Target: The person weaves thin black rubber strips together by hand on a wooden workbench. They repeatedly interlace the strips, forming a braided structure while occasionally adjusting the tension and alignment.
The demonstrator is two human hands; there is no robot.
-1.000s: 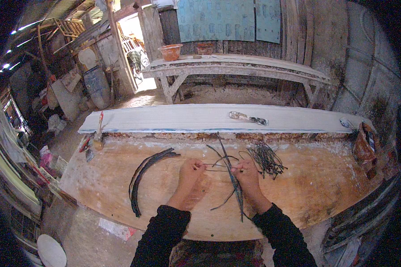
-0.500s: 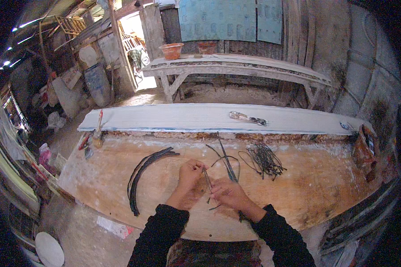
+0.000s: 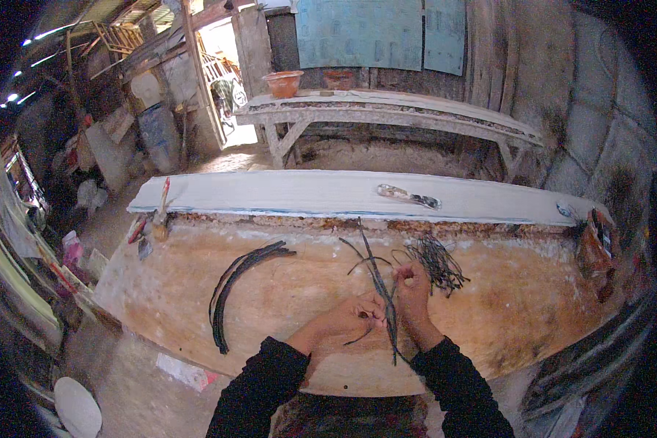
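Note:
Thin dark strips (image 3: 373, 261) lie crossed in the middle of the wooden tabletop (image 3: 306, 281). My left hand (image 3: 354, 315) is left of them, its fingers pinched on a thin dark strip close to the crossed ones. On their other side, my right hand (image 3: 414, 286) is closed with thumb and finger together on a dark strip, beside the tangled pile. Fingers hide most of the held pieces. Further left lies a curved bundle of longer dark strips (image 3: 230, 292). A tangled pile of short, thin dark strips (image 3: 445, 264) rests just beyond my right hand.
A raised white board (image 3: 292, 191) runs along the table's far edge, bearing a smeared, handled tool (image 3: 409, 196). Brushes (image 3: 162, 212) stand at the left end. A reddish-brown container (image 3: 597, 244) is at the right end. Behind is a whitish bench (image 3: 387, 109) with an orange pot (image 3: 282, 84).
Both hands have moved to the right. My left hand has come down beside the crossed strips, and my right hand has moved up next to the tangled pile.

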